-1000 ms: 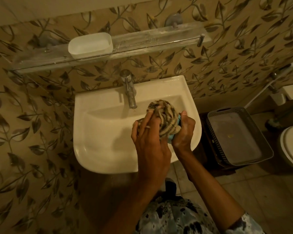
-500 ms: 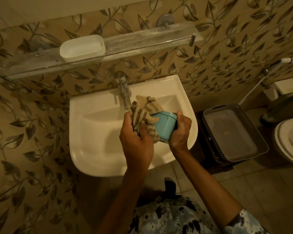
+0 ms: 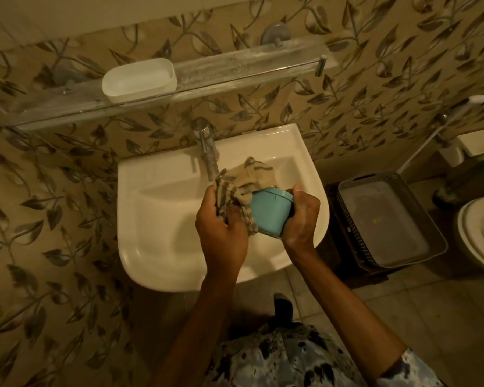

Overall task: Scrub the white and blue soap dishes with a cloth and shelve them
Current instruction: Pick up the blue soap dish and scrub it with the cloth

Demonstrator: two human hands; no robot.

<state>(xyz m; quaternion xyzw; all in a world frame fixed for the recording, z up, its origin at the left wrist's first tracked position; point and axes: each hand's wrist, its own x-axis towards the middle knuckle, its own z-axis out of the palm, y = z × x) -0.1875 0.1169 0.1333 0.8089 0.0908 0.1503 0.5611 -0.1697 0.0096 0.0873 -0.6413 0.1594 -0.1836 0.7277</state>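
Observation:
Over the right half of the white sink [image 3: 157, 219], my right hand [image 3: 301, 219] grips the blue soap dish [image 3: 270, 212] by its right end, the dish tipped on its side. My left hand [image 3: 221, 233] grips a striped beige cloth [image 3: 243, 182], which lies bunched against the dish's left and upper side. The white soap dish [image 3: 139, 79] stands upright on the glass wall shelf [image 3: 235, 71] above the sink, left of its middle.
A chrome tap [image 3: 207, 148] rises at the back of the sink, just left of the cloth. A grey basket [image 3: 380, 219] sits on the floor to the right, with a toilet [image 3: 481, 233] beyond it. Leaf-patterned tiles cover the wall.
The cloth covered the blue dish a second ago; my left hand has drawn it off to the left, so most of the dish's blue side shows. Both hands stay over the sink.

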